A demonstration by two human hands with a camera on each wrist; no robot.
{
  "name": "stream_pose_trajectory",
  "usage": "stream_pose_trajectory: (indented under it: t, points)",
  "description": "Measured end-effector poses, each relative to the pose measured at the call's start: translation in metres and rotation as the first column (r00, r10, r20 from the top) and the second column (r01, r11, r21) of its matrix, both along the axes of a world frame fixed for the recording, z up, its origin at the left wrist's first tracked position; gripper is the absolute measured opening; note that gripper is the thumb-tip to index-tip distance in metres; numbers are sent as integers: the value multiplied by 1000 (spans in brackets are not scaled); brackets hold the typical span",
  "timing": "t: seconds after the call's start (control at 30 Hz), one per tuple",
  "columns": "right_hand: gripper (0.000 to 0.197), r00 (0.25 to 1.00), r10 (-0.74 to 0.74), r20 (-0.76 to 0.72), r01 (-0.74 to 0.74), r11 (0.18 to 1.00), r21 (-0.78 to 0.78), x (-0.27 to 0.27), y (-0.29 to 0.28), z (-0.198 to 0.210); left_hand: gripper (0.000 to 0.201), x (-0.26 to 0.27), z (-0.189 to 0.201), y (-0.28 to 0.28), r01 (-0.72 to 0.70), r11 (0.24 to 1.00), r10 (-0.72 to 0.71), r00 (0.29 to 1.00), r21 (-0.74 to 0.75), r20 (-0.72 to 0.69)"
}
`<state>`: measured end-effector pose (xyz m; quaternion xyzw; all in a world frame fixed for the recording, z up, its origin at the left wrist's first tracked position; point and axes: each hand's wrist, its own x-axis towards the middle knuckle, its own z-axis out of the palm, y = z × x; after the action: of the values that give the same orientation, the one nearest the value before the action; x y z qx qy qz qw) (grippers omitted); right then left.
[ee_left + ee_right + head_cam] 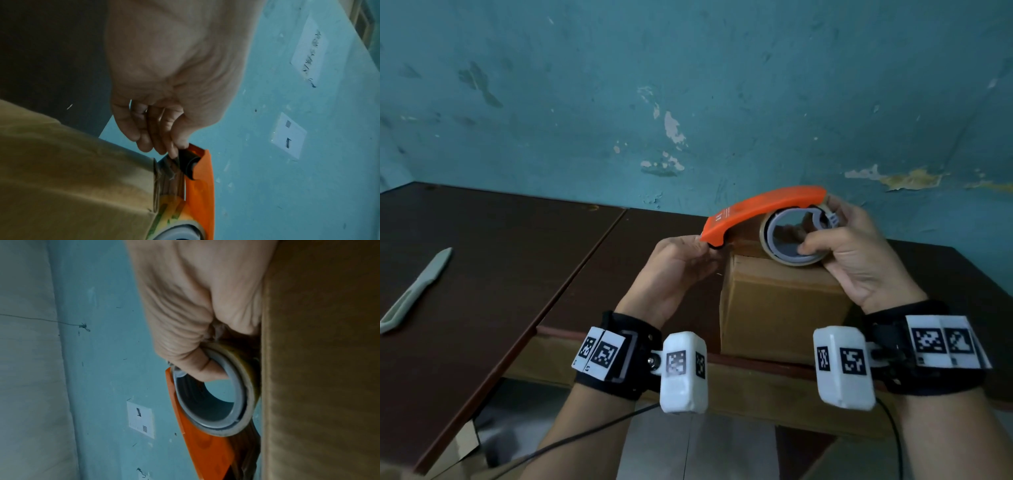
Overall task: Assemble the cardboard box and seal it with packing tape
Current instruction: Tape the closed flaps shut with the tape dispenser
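The box [780, 301] stands closed on the dark tabletop [517, 260], at its near edge, between the two wrists. On top of the box sits the tape roll [792, 240], mounted in an orange dispenser [760, 210] that arches from the roll down to the box's left top edge. The right hand [859, 257] has its grip clamped on the roll: the thumb hooks into the grey core and the fingers wrap over the far side of the roll, as the right wrist view shows, with the roll's rim against the cardboard. The left hand [678, 267] is at the low end of the dispenser, its grip pinched together on the dark tip there; in the left wrist view the fingertips [174, 151] press on that black piece just off the box's corner, and a brownish strip of tape [170, 181] runs from the roll along the box's top to it. Well to the left on the tabletop lies a pale green knife [417, 287], apart from everything else. Behind stands a teal wall [688, 85] with peeling paint.
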<state>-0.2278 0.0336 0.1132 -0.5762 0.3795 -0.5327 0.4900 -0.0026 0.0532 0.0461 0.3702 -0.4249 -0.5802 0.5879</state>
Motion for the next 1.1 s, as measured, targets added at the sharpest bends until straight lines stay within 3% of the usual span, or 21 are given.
stream_pose_trajectory:
  t: [0.17,0.3,0.47,0.6,0.73,0.9,1.1]
  points:
    - [59,1000,-4,19,3,999,38,1,-3,-3,46,11,3,12,3,999,3,992,-45,124]
    - [59,1000,0,-8,0,999,49,4,-7,-7,22,26,-3,14,-32,999,32,999,20,31]
    - [56,1000,-9,-30,10,999,31,5,-9,-7,20,36,-12,20,18,996,-16,1000,93,-24]
    - [53,997,-3,78,1,1000,16,4,-6,-3,26,60,-21,23,-144,984,139,988,101,60]
    - [56,993,27,113,-28,1000,14,5,-7,-5,36,57,-37,30,-81,992,50,954,97,295]
    - [58,990,11,142,-15,999,31,7,-8,-5,26,38,-37,25,-65,967,-28,935,246,355]
    - [56,989,18,146,-21,1000,20,8,-5,-5,32,3,-36,20,-141,960,14,887,242,462]
